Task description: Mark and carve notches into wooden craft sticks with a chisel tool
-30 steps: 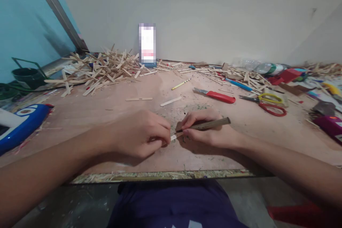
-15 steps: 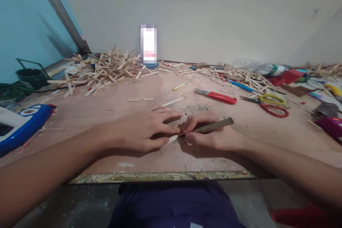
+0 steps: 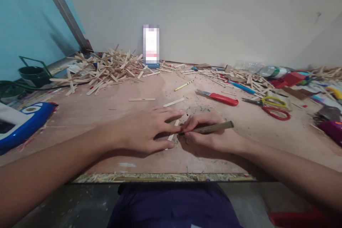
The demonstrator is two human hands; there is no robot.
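Note:
My left hand (image 3: 145, 130) lies flat on the table with its fingers spread. Its fingertips rest over a pale craft stick (image 3: 170, 138), holding it down against the wood; parts of the stick are hidden under the fingers. My right hand (image 3: 210, 133) is closed in a pinch around a slim olive-brown, pencil-like tool (image 3: 219, 127). The tool's low end meets the stick beside my left index finger, but its exact tip is hard to make out. Just beyond my fingers lies another craft stick (image 3: 173, 102), and a third (image 3: 141, 99) sits farther left.
A red-handled knife (image 3: 223, 99), scissors (image 3: 274, 107), a blue pen (image 3: 242, 87) and a yellow striped stick (image 3: 184, 85) lie ahead and right. A craft-stick heap (image 3: 112, 66) and a propped phone (image 3: 151, 44) stand at the back. A blue-and-white object (image 3: 34, 124) is at left.
The stick under my fingers has turned to a steeper angle, so more of it shows between them. The tool is tilted slightly flatter. The whole view has shifted a little.

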